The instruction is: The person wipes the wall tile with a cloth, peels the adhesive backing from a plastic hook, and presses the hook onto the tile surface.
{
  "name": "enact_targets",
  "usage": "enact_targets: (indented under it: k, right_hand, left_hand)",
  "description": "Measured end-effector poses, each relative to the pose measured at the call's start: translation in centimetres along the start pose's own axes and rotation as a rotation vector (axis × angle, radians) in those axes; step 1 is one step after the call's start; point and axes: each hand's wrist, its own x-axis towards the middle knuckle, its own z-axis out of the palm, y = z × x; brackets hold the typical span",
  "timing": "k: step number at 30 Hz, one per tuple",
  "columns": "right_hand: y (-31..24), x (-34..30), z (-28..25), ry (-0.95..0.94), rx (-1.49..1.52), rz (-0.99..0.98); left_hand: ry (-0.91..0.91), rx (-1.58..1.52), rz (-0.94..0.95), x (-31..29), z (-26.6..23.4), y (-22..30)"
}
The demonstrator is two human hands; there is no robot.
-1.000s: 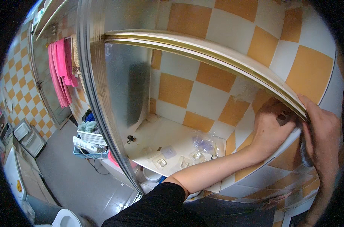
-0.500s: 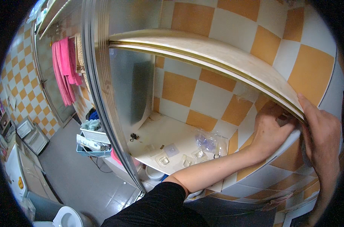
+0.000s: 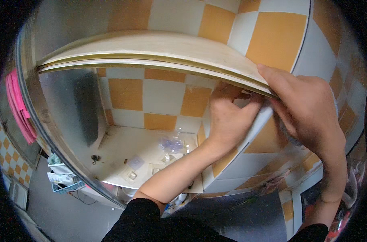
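Cream shelf board (image 3: pixel 151 46), front edge banded white and olive-gold, lies with its near end pinched between the digits of the right hand (image 3: pixel 306 101), above the curled left hand (image 3: pixel 232 117), whose grip cannot be told, its far end at a metal frame (image 3: pixel 28 80).

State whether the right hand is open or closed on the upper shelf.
Closed: right hand pinches the shelf, digits above and below.

pale shelf (image 3: pixel 151 44) | gold-striped front edge | flat | along tiled wall (image 3: pixel 173 18)
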Motion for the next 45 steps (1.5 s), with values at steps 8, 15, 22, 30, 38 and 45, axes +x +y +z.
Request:
enact_targets:
  k: [8, 15, 22, 30, 38, 45]
  right_hand:
    - [0.2, -0.2, -0.2, -0.002, -0.005, -0.011]
    - [0.8, 0.2, -0.5, -0.022, -0.014, -0.049]
    - [1.8, 0.8, -1.3, -0.032, 0.094, -0.132]
    - [3.4, 0.9, -1.6, -0.115, 0.16, -0.17]
    - [3.8, 1.1, -1.6, -0.092, 0.14, -0.204]
    - [3.3, 1.0, -1.4, -0.064, 0.123, -0.18]
  left_hand:
    - [-0.021, -0.088, -0.078, 0.0, 0.4, 0.6]
    - [-0.065, -0.055, -0.12, 0.4, 0.0, 1.1]
    - [-0.027, -0.001, -0.003, 0.4, -0.1, 0.9]
    - [-0.093, -0.036, -0.109, 0.6, -0.2, 1.9]
    - [-0.105, -0.001, -0.084, 0.9, -0.2, 1.9]
    - [-0.038, -0.064, -0.044, 0.7, 0.3, 1.1]
